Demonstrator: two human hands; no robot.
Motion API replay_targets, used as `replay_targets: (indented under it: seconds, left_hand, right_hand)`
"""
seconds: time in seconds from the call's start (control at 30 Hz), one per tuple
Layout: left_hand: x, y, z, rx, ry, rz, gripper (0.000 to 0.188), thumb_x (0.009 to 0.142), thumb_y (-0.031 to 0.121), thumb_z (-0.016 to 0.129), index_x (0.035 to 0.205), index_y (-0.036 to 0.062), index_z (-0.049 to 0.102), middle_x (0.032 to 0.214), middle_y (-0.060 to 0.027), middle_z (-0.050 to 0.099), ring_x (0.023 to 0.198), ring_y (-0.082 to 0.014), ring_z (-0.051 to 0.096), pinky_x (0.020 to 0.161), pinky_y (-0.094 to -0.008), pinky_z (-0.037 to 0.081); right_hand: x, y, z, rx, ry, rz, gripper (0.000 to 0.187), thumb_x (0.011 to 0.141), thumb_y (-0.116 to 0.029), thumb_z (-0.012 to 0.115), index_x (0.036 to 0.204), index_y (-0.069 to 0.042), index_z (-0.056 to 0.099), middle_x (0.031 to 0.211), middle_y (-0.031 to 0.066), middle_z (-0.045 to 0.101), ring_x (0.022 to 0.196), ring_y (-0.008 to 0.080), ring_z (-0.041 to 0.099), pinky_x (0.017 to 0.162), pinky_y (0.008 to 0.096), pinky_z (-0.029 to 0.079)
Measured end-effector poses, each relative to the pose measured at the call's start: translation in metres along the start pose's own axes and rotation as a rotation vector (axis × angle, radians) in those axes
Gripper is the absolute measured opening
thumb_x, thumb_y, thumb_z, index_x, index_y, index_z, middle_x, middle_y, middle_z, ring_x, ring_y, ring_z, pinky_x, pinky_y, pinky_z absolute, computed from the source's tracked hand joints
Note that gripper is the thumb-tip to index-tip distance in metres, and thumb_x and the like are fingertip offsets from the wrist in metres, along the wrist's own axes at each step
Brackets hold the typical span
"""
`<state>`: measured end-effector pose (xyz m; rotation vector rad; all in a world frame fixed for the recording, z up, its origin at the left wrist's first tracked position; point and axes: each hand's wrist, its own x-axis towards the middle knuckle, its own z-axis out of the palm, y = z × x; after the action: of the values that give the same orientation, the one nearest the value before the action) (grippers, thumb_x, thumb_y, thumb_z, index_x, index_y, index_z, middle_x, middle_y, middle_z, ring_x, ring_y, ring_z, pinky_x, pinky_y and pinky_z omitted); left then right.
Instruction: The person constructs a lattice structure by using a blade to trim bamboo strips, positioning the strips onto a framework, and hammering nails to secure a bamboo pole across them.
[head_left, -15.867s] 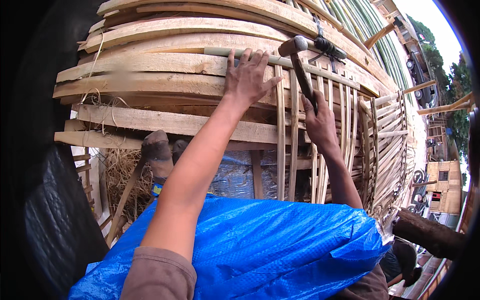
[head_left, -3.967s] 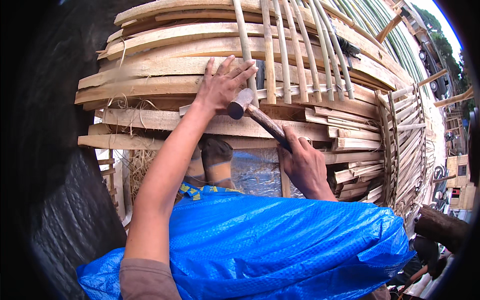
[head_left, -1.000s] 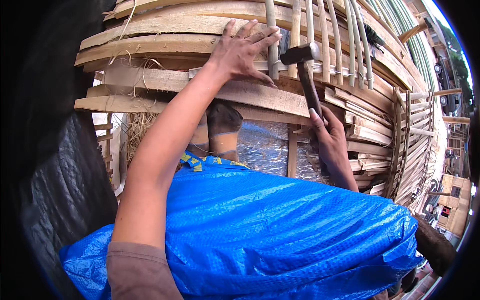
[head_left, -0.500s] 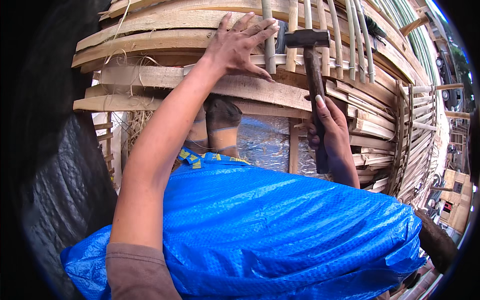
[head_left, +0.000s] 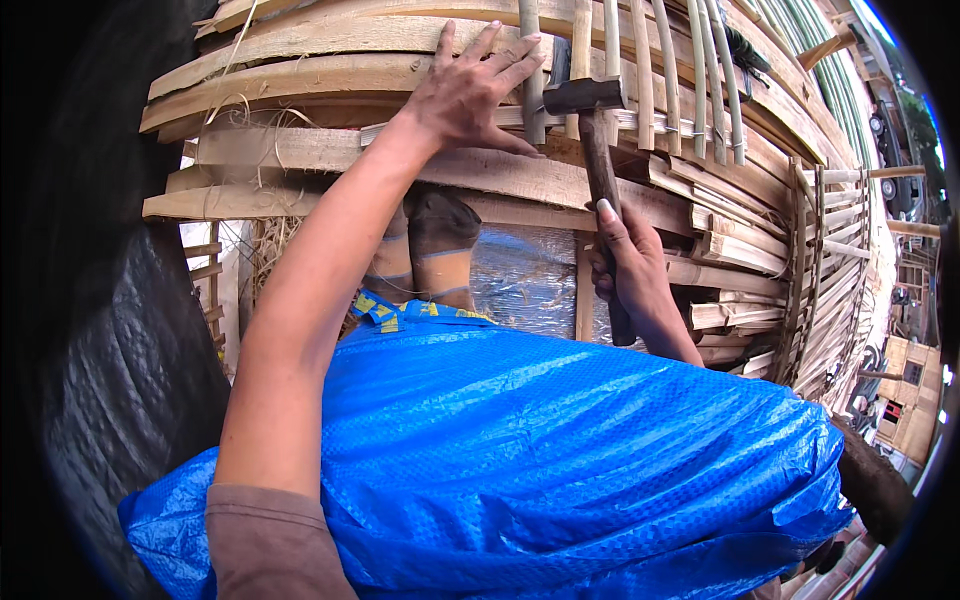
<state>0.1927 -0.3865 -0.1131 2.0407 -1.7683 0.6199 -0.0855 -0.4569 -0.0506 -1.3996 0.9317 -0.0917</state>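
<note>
My left hand [head_left: 466, 95] lies with fingers spread on the wooden slats [head_left: 300, 80]. Its fingertips reach to an upright bamboo strip [head_left: 533, 75] crossing those slats. In my right hand [head_left: 634, 262] is a hammer [head_left: 602, 165], held by its dark handle. The hammer's block-shaped metal head is just right of that bamboo strip, beside a second, paler strip [head_left: 580, 45]. From this view I cannot tell whether the head touches the strips. A thin pale bundle of strips [head_left: 510, 117] passes sideways beneath the left hand.
A blue plastic sheet [head_left: 560, 450] covers my lap. Two feet in dark socks [head_left: 440, 225] sit below the slats. Several more bamboo strips [head_left: 700, 80] stand to the right, above stacked split bamboo [head_left: 735, 240]. Black sheeting [head_left: 130, 350] hangs at the left.
My right hand and the hammer have shifted left, and the hammer head is slightly lower. The left hand stays spread in nearly the same place on the slats.
</note>
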Motion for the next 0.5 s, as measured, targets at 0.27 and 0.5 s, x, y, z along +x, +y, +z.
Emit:
replay_targets:
  seconds: [0.27,0.5]
  left_hand:
    - [-0.002,-0.003,-0.001,0.031,0.002,0.034,0.111,0.059,0.081,0.071,0.146,0.0173,0.047,0.153,-0.0004,0.044,0.139,-0.0383,0.041,0.109,-0.073,0.024]
    - [-0.004,-0.002,0.0,0.018,0.05,0.041,0.107,0.061,0.081,0.069,0.146,0.0194,0.047,0.153,0.0011,0.044,0.137,-0.0357,0.044,0.109,-0.0706,0.027]
  right_hand:
    - [-0.003,-0.003,0.006,0.073,-0.017,-0.035,0.034,0.103,-0.041,0.053,0.112,-0.008,0.053,0.063,-0.0032,0.044,0.049,0.0041,0.041,0.043,0.0198,0.032]
    - [-0.006,-0.009,0.005,0.108,-0.038,-0.079,0.036,0.103,-0.041,0.052,0.114,-0.007,0.053,0.063,-0.0032,0.045,0.048,0.0045,0.041,0.042,0.0198,0.032]
